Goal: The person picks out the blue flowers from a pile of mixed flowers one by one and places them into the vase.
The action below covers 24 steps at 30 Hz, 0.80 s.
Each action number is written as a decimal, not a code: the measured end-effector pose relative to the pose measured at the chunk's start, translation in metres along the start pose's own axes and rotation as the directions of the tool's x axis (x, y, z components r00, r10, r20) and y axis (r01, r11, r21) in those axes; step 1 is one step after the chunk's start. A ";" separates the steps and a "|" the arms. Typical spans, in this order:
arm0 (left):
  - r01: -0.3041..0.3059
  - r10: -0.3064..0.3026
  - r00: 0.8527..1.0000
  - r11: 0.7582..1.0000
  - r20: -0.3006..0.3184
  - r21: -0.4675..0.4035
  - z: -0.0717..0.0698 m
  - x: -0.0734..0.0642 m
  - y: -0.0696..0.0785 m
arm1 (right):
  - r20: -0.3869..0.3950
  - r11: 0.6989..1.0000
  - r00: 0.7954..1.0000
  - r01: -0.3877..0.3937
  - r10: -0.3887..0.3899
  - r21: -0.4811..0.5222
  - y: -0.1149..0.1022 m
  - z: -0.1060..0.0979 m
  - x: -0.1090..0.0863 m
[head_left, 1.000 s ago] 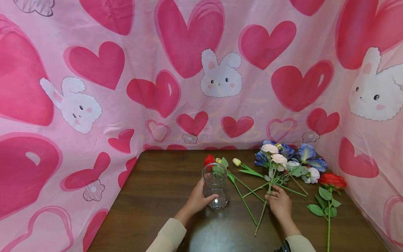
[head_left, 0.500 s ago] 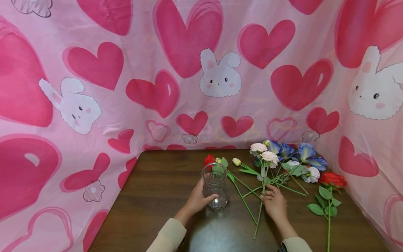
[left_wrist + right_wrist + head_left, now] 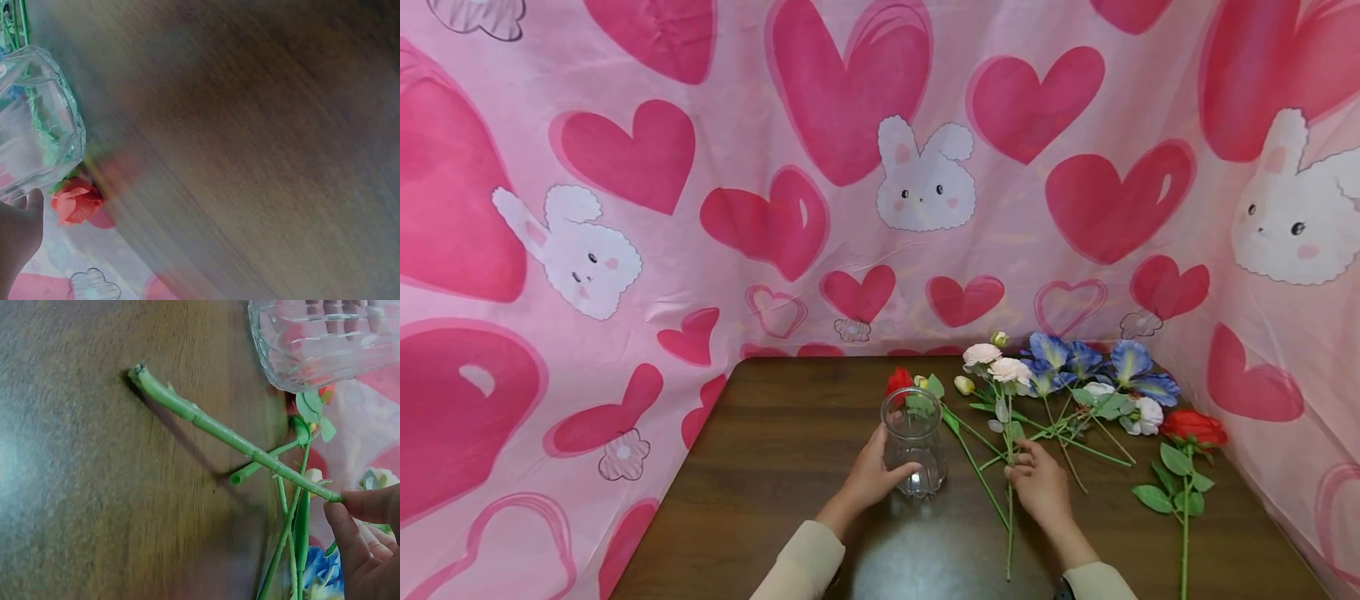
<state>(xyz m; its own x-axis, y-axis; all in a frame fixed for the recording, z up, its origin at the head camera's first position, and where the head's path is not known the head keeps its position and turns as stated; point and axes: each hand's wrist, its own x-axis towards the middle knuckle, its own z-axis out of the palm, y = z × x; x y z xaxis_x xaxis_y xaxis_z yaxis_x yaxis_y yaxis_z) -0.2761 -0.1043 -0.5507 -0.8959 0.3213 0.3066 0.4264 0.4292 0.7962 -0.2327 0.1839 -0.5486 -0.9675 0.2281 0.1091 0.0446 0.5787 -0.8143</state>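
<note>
A clear glass vase (image 3: 925,467) stands upright on the brown table, with my left hand (image 3: 872,475) curled round its left side, thumb in front. In the left wrist view, that hand and the vase (image 3: 47,119) show only at the left edge. My right hand (image 3: 1043,483) pinches the green stem (image 3: 225,434) of a spray of pale pink flowers (image 3: 1009,371) between thumb and finger. The spray's blooms point away from me, right of the vase. Its lower stem end hangs a little over the tabletop in the right wrist view, casting a shadow.
A red rose (image 3: 899,382) lies behind the vase, and a pale yellow tulip (image 3: 964,385) lies to its right. Blue flowers (image 3: 1131,362) and a white flower (image 3: 1147,417) are heaped at the back right. Another red rose (image 3: 1193,428) lies at the right edge. A heart-patterned cloth hangs behind.
My right hand has drawn the pale pink spray leftward, out from the blue flowers and toward the vase. Its stem has swung closer to upright in view. My left hand and the vase have stayed put.
</note>
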 end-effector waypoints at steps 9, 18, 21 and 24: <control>0.006 -0.006 1.000 1.000 -0.002 -0.011 0.001 -0.001 0.000 | 0.037 0.999 0.998 0.046 -0.045 -0.016 -0.003 0.013 0.002; -0.016 0.016 1.000 1.000 -0.004 -0.021 0.002 -0.001 -0.003 | 0.077 1.000 0.997 0.028 -0.027 -0.001 -0.003 0.021 -0.001; -0.020 0.020 1.000 0.999 -0.006 -0.032 0.002 -0.001 -0.004 | 0.088 1.000 0.996 0.021 -0.021 0.001 -0.002 0.023 -0.001; -0.018 0.017 1.000 0.999 -0.004 -0.036 0.002 -0.001 -0.004 | 0.097 1.000 0.995 0.017 -0.018 0.011 -0.002 0.025 0.001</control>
<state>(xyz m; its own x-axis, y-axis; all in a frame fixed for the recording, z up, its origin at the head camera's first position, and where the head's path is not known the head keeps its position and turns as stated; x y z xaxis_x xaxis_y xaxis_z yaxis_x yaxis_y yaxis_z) -0.2772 -0.1046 -0.5555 -0.8888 0.3256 0.3225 0.4374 0.3930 0.8089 -0.2396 0.1635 -0.5616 -0.9877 0.1407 0.0684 0.0251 0.5742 -0.8184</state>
